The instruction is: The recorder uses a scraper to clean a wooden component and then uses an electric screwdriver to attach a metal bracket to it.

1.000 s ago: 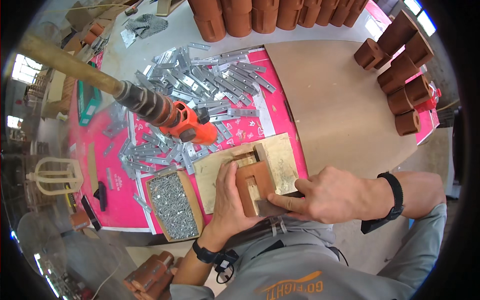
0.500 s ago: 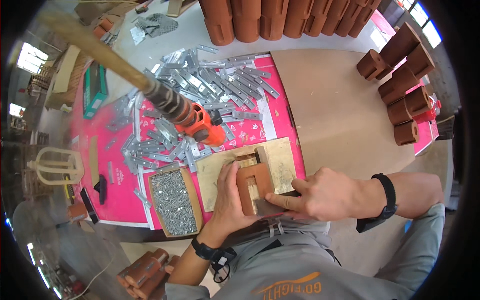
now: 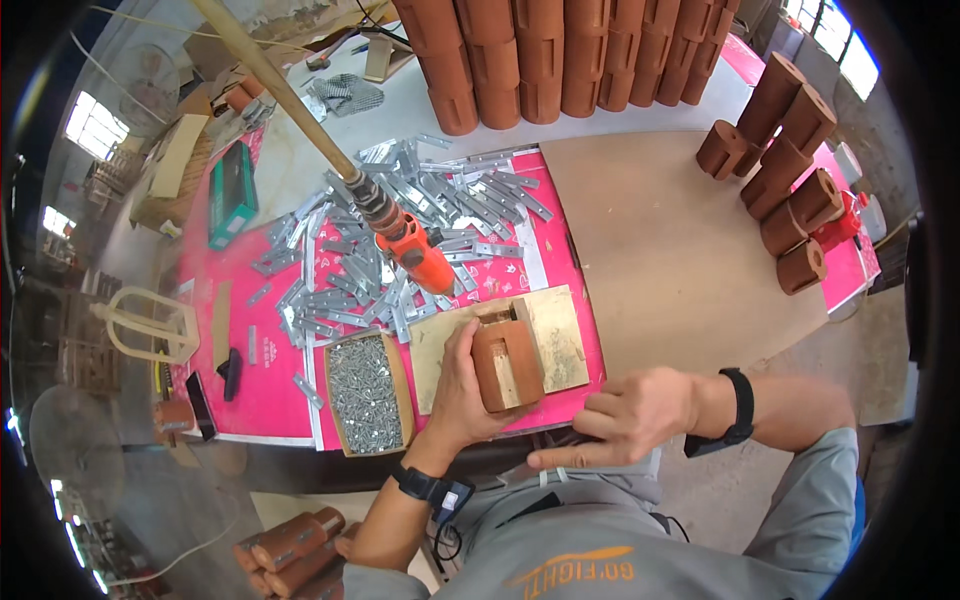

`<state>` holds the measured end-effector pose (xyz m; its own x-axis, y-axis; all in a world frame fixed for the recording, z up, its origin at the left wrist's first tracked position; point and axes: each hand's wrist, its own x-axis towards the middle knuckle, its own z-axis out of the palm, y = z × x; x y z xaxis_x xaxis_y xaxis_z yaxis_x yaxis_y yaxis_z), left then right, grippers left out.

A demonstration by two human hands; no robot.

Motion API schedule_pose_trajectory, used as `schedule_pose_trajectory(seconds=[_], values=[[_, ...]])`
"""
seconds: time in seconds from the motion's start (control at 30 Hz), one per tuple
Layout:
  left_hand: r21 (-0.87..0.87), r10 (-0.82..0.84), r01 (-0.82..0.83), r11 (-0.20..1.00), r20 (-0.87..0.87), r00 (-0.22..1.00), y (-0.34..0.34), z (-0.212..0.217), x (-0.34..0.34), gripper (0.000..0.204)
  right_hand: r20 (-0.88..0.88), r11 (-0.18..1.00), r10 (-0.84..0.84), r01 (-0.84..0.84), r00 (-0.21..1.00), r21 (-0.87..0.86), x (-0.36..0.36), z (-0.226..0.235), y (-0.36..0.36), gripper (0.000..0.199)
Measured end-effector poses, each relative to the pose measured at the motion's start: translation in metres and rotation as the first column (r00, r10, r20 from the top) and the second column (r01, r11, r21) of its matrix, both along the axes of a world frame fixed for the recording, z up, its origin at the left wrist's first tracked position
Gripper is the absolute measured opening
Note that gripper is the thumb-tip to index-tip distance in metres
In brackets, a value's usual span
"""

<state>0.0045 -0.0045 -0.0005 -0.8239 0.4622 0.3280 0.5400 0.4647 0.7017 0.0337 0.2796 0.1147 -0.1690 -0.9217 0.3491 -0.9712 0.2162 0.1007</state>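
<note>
A reddish-brown slotted cylinder (image 3: 494, 345) rests on a pale wooden board (image 3: 562, 340) at the table's near edge, its long slot facing up. My left hand (image 3: 458, 400) is wrapped round its left side, steadying it. Right of the cylinder and apart from it, my right hand (image 3: 635, 415) hangs over the table edge. Its index finger points left and the other fingers curl; nothing shows in it. Just beyond the board hangs an orange power driver (image 3: 420, 260) on a pole-like tan hose. Left of the board, a cardboard box (image 3: 405, 385) holds many small screws.
Loose metal strips (image 3: 400, 190) are heaped behind the driver on a pink cover. Brown cylinders (image 3: 540, 60) stand in a row at the back; more cylinders (image 3: 785, 200) sit at the right on a brown sheet (image 3: 660, 250). A green box (image 3: 233, 195) lies at the left.
My right hand has drawn back from the cylinder toward me, its finger no longer touching it. The cylinder has been turned or tilted in my left hand, and my view has shifted.
</note>
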Motion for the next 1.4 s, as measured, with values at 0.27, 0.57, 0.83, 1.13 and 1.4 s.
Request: schedule_pose_trajectory(seconds=[0.27, 0.57, 0.83, 1.13, 1.4], values=[[-0.018, 0.092, -0.093, 0.996, -0.040, 0.995, -0.005, 0.016, 0.028, 0.143, 0.106, 0.966, -0.233, 0.242, 0.967, -0.085, 0.025, -0.016, 0.020, 0.062], [-0.137, 0.053, -0.088, 0.987, -0.244, 0.968, -0.008, 0.029, 0.063, 0.029, 0.317, 0.943, -0.180, 0.255, 0.931, -0.214, 0.018, -0.065, 0.020, 0.060], [-0.080, 0.070, -0.107, 0.991, -0.370, 0.926, 0.004, 0.034, 0.064, 0.015, 0.466, 0.982, 0.112, -0.026, 0.878, -0.185, -0.001, -0.085, 0.001, 0.057], [-0.158, 0.037, -0.183, 0.970, -0.651, 0.758, 0.009, 0.037, 0.060, 0.022, 0.592, 0.976, 0.146, -0.016, 0.793, -0.218, -0.017, -0.061, -0.010, 0.060], [-0.017, 0.160, -0.209, 0.978, -0.583, 0.796, 0.015, 0.037, 0.075, 0.011, 0.633, 0.976, 0.167, -0.038, 0.756, -0.212, -0.019, -0.066, 0.001, 0.059]])
